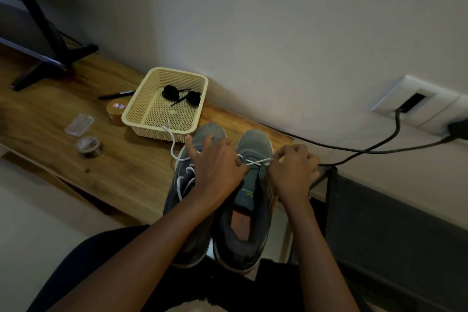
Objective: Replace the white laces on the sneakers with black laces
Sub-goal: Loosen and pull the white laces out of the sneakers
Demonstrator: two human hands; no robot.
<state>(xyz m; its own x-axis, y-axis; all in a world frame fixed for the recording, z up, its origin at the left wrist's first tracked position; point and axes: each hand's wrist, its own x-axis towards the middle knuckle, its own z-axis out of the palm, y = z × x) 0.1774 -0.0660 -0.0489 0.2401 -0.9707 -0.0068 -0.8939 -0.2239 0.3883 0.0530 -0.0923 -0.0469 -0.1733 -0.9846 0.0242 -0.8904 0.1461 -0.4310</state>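
Unlacing step: your left hand (pixel 217 166) and right hand (pixel 293 170) each pinched the white cord lace (pixel 256 161) at the grey fabric sneaker's (pixel 254 142) last eyelets, and the next move called for drawing it clear.

Head-worn, looking forward and down, close over the right end of the bench (pixel 119 175), facing the wall (pixel 266 33).

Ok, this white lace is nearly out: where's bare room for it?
The table is bare between the tape roll and the left sneaker, in front of the basket. The basket's near half is free. Its left side is crowded: marker, jar, clear case.
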